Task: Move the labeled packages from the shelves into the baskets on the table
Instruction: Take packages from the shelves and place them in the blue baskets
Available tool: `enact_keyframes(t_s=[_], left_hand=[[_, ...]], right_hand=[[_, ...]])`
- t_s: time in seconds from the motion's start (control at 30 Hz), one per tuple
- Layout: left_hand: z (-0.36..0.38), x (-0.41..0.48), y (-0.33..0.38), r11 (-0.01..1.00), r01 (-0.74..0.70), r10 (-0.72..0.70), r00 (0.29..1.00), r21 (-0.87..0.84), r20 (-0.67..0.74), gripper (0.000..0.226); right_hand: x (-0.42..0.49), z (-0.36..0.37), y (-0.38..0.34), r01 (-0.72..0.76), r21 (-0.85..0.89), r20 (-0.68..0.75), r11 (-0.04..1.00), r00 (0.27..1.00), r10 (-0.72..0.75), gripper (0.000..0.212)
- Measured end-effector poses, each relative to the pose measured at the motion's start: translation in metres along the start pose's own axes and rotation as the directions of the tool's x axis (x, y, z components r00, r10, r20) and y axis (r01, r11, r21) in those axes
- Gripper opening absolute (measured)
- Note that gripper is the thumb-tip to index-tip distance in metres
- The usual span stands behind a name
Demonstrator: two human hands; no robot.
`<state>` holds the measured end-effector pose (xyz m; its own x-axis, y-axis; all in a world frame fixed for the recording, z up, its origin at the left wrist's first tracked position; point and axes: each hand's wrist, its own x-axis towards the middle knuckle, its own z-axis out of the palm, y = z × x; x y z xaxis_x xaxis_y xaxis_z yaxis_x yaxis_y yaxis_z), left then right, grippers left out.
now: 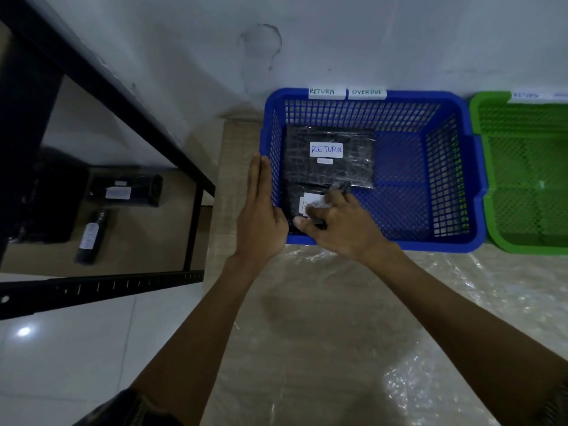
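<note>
The left hand (261, 210), fingers straight, presses the blue basket (384, 241) on its outer wall, likely steadying it. The right hand (338, 222) grips a small RETURN package (311, 202) inside the basket, apparently to lay it beside the larger RETURN package (329, 167) beyond its fingers.

Shelf (147, 241) left of my bench (322, 333).
I see the left basket (415, 95) holding a rear package (329, 173) behind a front package (295, 195); right basket (491, 97) just beside it.
</note>
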<state>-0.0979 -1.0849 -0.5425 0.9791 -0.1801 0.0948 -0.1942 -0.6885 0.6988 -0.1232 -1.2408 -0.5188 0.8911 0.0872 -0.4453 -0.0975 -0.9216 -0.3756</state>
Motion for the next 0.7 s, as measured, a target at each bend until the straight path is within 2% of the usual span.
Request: enact_keyframes(t_s=[0.1, 0.3, 0.4, 0.53, 0.6, 0.7], left_hand=[[-0.001, 0.0, 0.001, 1.0, -0.013, 0.013, 1.0, 0.004, -0.013, 0.08], [-0.015, -0.001, 0.006, 0.998, -0.03, 0.028, 0.999, 0.054, 0.04, 0.078], [-0.03, -0.003, 0.009, 0.993, -0.032, 0.029, 0.999, 0.112, 0.03, 0.065], [-0.057, -0.017, 0.026, 0.996, -0.066, 0.065, 0.998, 0.055, 0.018, 0.047], [-0.075, -0.028, 0.039, 0.999, -0.036, 0.036, 0.996, -0.002, 0.082, 0.037], [-0.103, -0.052, 0.057, 1.0, 0.017, -0.018, 0.972, 0.004, 0.234, 0.035]], right_hand=[[-0.003, 0.002, -0.001, 0.017, -0.028, -0.057, 0.999, 0.998, -0.019, 0.092], [-0.021, 0.0, -0.008, -0.002, -0.071, -0.109, 0.997, 0.994, -0.005, 0.062], [-0.041, -0.005, -0.01, 0.041, -0.081, -0.167, 0.996, 0.984, -0.054, 0.053], [-0.076, -0.012, -0.016, 0.109, -0.112, -0.256, 0.988, 0.957, -0.135, 0.042], [-0.095, -0.017, -0.021, 0.126, -0.12, -0.304, 0.985, 0.94, -0.157, 0.039], [-0.126, -0.026, -0.032, 0.15, -0.136, -0.328, 0.979, 0.926, -0.187, 0.035]])
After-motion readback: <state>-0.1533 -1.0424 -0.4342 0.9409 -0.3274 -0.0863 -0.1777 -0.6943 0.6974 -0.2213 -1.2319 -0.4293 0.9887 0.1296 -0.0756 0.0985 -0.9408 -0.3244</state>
